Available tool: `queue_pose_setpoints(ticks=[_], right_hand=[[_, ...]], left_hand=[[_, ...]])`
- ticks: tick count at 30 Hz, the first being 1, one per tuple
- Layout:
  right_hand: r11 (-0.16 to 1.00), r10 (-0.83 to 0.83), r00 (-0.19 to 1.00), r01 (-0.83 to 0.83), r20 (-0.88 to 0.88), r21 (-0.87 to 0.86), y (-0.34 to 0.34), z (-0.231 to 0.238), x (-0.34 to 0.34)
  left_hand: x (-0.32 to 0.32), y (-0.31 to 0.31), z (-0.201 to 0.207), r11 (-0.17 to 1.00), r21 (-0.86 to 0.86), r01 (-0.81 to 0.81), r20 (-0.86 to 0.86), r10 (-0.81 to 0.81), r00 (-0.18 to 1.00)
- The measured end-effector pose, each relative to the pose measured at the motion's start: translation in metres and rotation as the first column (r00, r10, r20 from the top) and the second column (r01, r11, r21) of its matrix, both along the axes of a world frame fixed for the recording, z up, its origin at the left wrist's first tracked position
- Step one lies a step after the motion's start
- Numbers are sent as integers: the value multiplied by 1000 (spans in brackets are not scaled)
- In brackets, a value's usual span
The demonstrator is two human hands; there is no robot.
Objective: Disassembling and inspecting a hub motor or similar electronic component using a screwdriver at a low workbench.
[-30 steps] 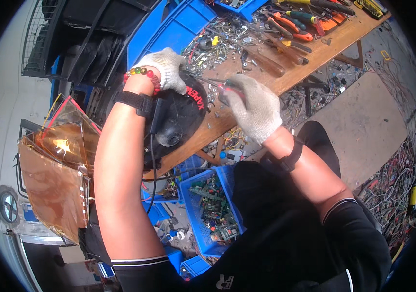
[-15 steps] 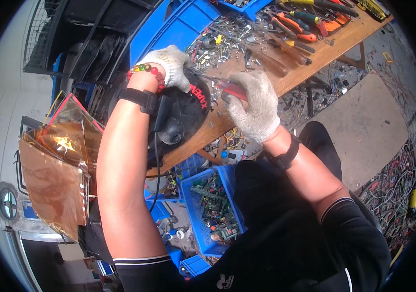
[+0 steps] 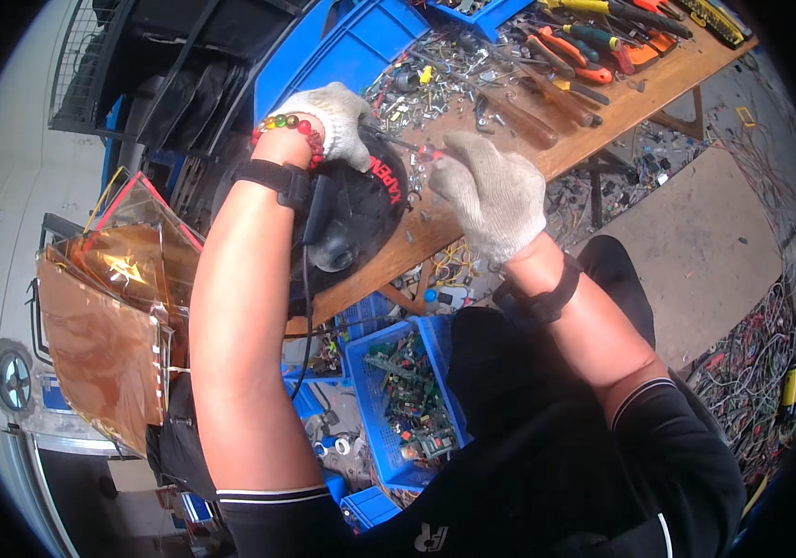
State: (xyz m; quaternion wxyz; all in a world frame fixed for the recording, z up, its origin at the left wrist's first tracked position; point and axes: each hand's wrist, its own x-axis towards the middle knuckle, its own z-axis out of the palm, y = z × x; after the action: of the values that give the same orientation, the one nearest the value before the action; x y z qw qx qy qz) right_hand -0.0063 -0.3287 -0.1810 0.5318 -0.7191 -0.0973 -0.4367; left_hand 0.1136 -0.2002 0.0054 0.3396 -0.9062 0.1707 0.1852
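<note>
Gloved in white knit, my right hand (image 3: 498,197) is closed round a screwdriver (image 3: 429,152). Most of its red handle is hidden in the fist, and its thin shaft points left toward my other hand. My left hand (image 3: 334,123), in a matching glove, rests with bent fingers at the upper edge of a round black casing (image 3: 361,221) with red lettering. Whatever those fingers grip is hidden; the screwdriver's tip ends close beside them. The casing lies on the near-left end of a wooden bench (image 3: 421,237), partly covered by my left forearm.
Screws and small metal scraps (image 3: 444,84) are heaped beyond my hands. Pliers (image 3: 584,65) and other tools line the bench's far right. Blue bins (image 3: 347,51) stand behind; a blue basket (image 3: 374,442) of circuit boards sits below. Tangled wires (image 3: 742,381) cover the floor at right.
My right hand has turned a little, and its fingers now cover more of the red screwdriver handle. The left hand stays at the casing's edge.
</note>
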Motion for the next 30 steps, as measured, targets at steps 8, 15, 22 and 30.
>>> queue_pose_setpoints(ticks=[8,15,22,30], right_hand=[[992,-84,991,93,102,-84,-5,8,-2],[991,-120,968,129,218,-27,-2,3,10],[991,94,993,-100,-72,-90,-5,5,4],[977,196,953,-210,-231,-38,-10,2,2]], left_hand=[[-2,-1,1,1000,5,12,22,-12,1000],[4,4,-1,998,-25,62,22,-61,998],[5,14,-2,989,-123,80,43,-75,996],[4,11,-3,990,-93,108,44,-104,994]])
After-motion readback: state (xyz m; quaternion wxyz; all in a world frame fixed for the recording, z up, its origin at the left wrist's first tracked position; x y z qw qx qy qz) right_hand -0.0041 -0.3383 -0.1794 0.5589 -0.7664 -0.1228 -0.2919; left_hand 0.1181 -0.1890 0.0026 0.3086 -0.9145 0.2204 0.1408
